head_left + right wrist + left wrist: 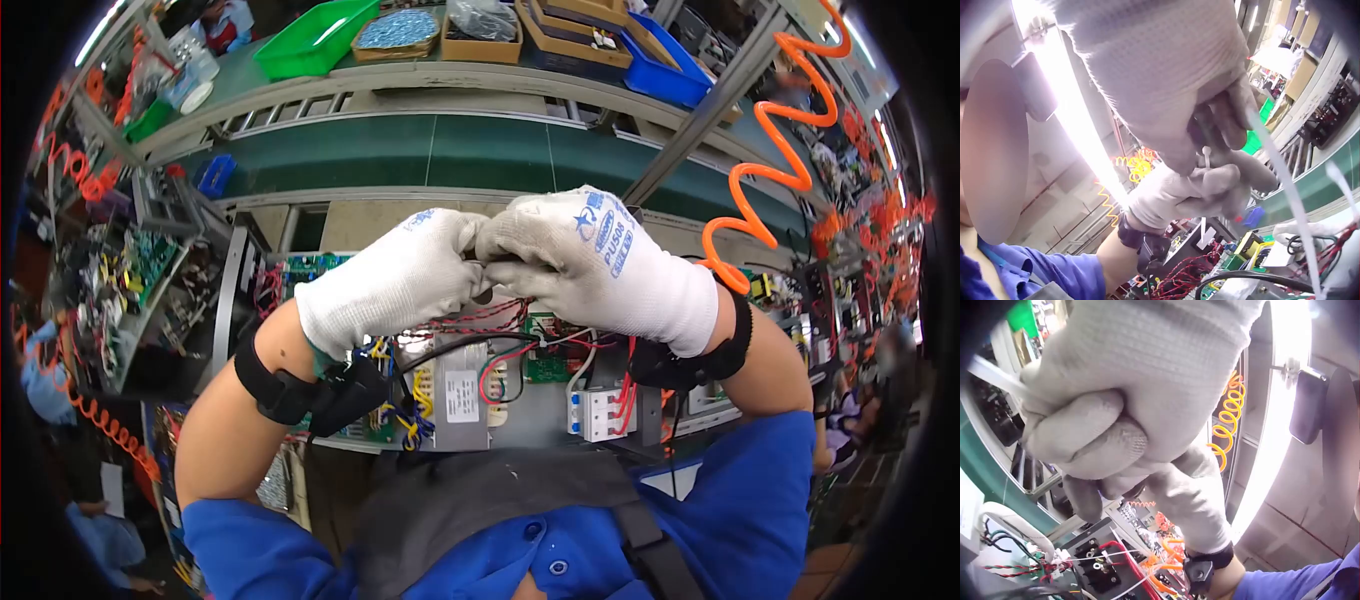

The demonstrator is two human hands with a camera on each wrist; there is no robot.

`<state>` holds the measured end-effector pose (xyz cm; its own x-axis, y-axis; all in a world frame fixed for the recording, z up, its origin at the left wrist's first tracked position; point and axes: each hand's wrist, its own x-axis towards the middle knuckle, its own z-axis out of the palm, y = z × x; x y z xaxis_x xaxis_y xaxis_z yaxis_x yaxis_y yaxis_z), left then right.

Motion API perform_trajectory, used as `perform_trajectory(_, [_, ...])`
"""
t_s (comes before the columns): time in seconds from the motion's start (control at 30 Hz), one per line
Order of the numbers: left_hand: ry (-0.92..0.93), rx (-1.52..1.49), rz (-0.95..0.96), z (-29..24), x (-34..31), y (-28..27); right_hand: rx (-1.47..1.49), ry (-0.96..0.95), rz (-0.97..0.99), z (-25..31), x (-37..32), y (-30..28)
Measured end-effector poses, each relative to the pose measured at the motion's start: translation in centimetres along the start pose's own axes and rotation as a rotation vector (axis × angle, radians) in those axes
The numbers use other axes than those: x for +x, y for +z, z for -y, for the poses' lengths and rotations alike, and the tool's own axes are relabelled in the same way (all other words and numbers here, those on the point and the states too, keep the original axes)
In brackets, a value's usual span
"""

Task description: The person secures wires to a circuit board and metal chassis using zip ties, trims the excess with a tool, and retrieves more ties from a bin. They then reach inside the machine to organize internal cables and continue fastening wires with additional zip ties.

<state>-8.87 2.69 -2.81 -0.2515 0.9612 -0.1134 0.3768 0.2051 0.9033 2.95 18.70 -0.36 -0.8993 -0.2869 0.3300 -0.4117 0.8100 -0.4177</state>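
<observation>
Nearest the chest: two blue sleeves [250, 550] and two black wrist straps [268, 388], one on each arm
White strips at the hands: two lengths seen from the right wrist; a headed strip [1206, 156] and a longer strip [1288, 194]; whether they join cannot be told
Where they lie: the headed one stands among the left fingers, its small knob above them and a white length showing below; the longer one slants down from the right fingertips
Left hand [400, 268]: white glove, fingers curled together, pinching the headed strip
Right hand [590, 260]: white glove, fingers bent inward and close together, pinching the longer strip, just beside the left hand; their exact contact is hidden
Wired unit under the hands: one grey metal block [462, 395] with a white label, one white breaker block [603, 413] with red wires, and one black cable [470, 340] curving over the grey block
Beyond the unit: one green belt [490, 150], one small blue bin [215, 176] at its left
To the right: one coiled orange hose [770, 170] hanging down
Farthest shelf: one green tray [315, 40], one large blue tray [670, 70], at least three cardboard boxes [480, 50] between them
</observation>
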Motion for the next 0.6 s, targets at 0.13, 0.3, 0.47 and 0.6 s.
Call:
perform_trajectory(0.13, [-0.156,-0.005,0.034,-2.0,-2.2,0.2,0.1,0.071,-0.039,1.1,0.0,-0.7])
perform_trajectory(0.3, [-0.079,0.632,-0.658,-0.5,-6.3,-4.1,0.132,0.475,0.133,1.2,-0.8,-5.3])
perform_trajectory(0.47, [0.069,0.542,-0.411,-3.5,-7.6,1.0,0.21,0.266,0.099,2.8,1.1,-1.7])
perform_trajectory(0.6, [-0.059,0.457,-0.35,-1.1,-8.8,1.3,0.106,0.434,0.394,1.7,2.2,-1.1])
